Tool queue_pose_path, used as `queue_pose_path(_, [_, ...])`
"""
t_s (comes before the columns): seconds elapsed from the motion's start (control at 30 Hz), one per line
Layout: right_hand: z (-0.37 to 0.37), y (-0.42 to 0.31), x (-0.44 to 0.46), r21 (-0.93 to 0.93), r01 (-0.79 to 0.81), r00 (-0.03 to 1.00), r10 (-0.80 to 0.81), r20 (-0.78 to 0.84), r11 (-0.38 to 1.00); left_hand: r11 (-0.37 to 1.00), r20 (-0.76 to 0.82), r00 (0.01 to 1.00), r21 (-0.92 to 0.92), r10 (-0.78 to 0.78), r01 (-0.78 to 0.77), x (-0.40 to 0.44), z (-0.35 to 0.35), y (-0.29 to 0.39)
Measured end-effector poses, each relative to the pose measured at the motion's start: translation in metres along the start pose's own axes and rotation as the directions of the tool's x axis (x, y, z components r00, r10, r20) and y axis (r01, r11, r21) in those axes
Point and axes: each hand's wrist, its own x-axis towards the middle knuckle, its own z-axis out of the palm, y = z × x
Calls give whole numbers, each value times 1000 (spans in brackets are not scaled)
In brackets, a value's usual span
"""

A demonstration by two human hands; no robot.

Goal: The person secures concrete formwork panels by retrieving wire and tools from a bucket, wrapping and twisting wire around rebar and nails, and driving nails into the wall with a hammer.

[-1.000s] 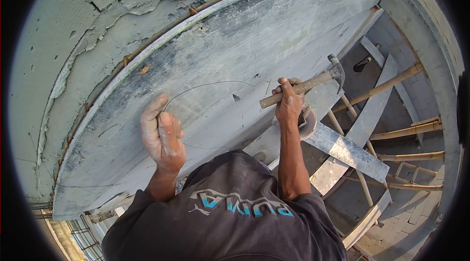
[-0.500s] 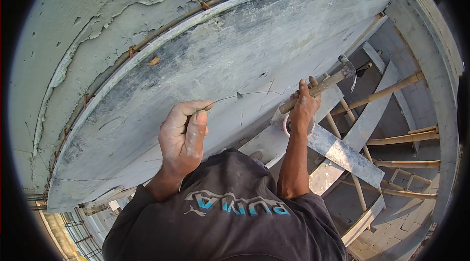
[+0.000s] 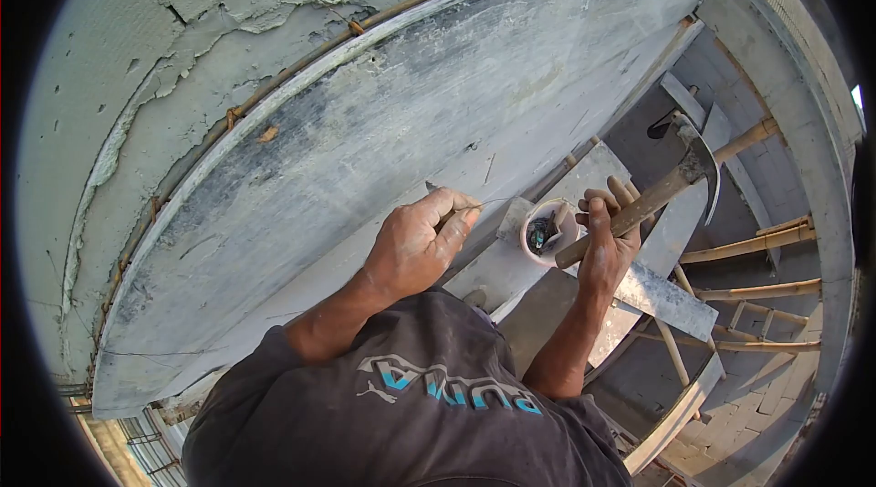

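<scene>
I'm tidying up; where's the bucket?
In the head view, the bucket is right of centre, between the left hand and the right hand, which holds the hammer.

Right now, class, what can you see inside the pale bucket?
Dark bits, too small to identify, lie in the bucket. Whatever is beneath them is hidden; the hammer handle covers part of the rim.

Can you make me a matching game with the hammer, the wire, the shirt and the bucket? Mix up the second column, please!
Column one:
1. hammer
2. wire
3. shirt
4. bucket

Column two:
A. dark, with lettering
B. pinched in the left hand
C. pale, with things inside
D. held in the right hand

Pairs: 1-D, 2-B, 3-A, 4-C
</scene>
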Motion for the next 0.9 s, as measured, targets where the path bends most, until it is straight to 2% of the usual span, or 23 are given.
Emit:
queue_pose_path(0.07, [8,1,-17,97,-32,990,18,140,995,999,81,996,22,24,-26,5,10,0])
queue_pose_path(0.1, [14,-2,-25,80,-2,979,-14,202,997,998,101,993,-22,54,-53,7,16,-3])
queue_pose_path(0.17, [15,6,-36,65,-77,938,50,343,995,988,151,981,-114,120,-103,11,26,-10])
queue_pose_path(0.23, [12,8,-47,-146,-257,858,295,420,955,992,164,985,-120,50,-31,12,30,-17])
queue_pose_path(0.27, [10,24,-55,-144,-129,889,179,422,981,993,190,982,-120,12,11,12,31,-22])
queue_pose_path(0.3, [7,22,-61,-261,-122,868,230,439,957,992,237,971,-106,-37,64,10,32,-30])
queue_pose_path(0.37, [-8,31,-75,-432,-123,851,318,417,893,986,296,946,-59,-135,159,1,30,-55])
queue_pose_path(0.4, [-17,39,-83,-452,-217,816,415,402,865,989,329,936,-24,-128,144,-3,31,-70])
queue_pose_path(0.47, [-35,59,-103,-404,-342,825,477,305,849,992,369,921,43,-124,117,-16,36,-111])
queue_pose_path(0.57, [-56,76,-131,-347,-518,783,597,176,782,972,456,889,188,39,-139,-31,44,-165])
queue_pose_path(0.6, [-63,82,-138,-318,-572,760,634,141,756,954,453,890,249,40,-169,-37,49,-175])
queue_pose_path(0.7, [-81,92,-153,-284,-704,663,746,64,651,868,474,863,487,-174,-92,-51,58,-193])
queue_pose_path(0.8, [-92,112,-159,-225,-771,607,795,27,596,868,468,791,473,-394,153,-46,73,-196])
queue_pose_path(0.9, [-105,134,-152,-296,-778,571,820,32,554,854,485,704,283,-519,436,-31,91,-211])
